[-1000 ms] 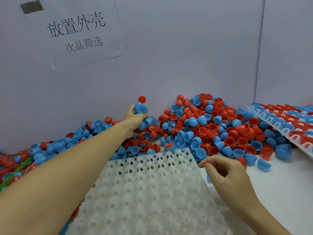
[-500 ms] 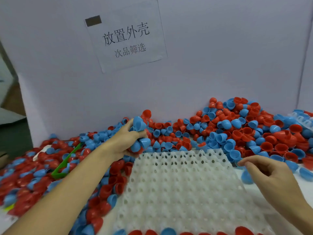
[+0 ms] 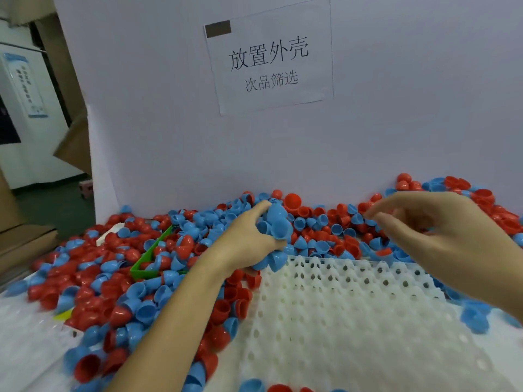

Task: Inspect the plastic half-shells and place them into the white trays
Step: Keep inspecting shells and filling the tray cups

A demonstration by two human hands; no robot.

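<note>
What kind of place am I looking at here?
Probably a factory sorting bench: a huge heap of red and blue plastic half-shells, a white tray of sockets waiting for them, and a printed Chinese work sign on the partition.

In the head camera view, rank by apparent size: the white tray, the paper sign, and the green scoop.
1. white tray, nearest the camera, so flattered
2. paper sign
3. green scoop, partly buried under shells

1 head-worn wide-angle view, looking forward and down from close above the bench. White tray [image 3: 353, 312] fills 5 o'clock, shell pile [image 3: 119, 267] spans 9 to 2 o'clock, wall sign [image 3: 268, 56] at 12 o'clock. Both forearms enter from the bottom edge. No 2nd view to overlap with.
</note>
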